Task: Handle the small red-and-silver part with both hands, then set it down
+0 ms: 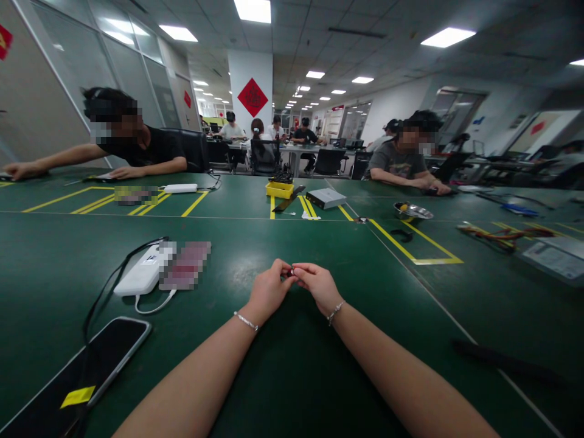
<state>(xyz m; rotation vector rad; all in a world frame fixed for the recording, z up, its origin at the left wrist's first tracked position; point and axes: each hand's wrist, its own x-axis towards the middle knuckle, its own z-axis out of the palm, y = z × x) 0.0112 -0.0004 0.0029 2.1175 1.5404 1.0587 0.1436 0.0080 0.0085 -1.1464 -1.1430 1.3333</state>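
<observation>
My left hand (269,291) and my right hand (321,288) meet over the middle of the green table. Between their pinched fingertips is a small, shiny, dark object (291,272), mostly covered by the fingers and too small to name. Both sets of fingers are closed on it, a little above the tabletop (365,274). Each wrist wears a thin silvery bracelet. Left of my left hand lie a white power bank (145,274) and a blurred-out pinkish rectangle (186,267), with a short white cable by them.
A large phone (86,377) lies at the near left, a black cord crossing it. Farther back are a yellow bin (279,190), a grey metal box (325,198) and a metal bowl (412,212). Wires and a metal unit (556,255) sit right. Two people sit opposite.
</observation>
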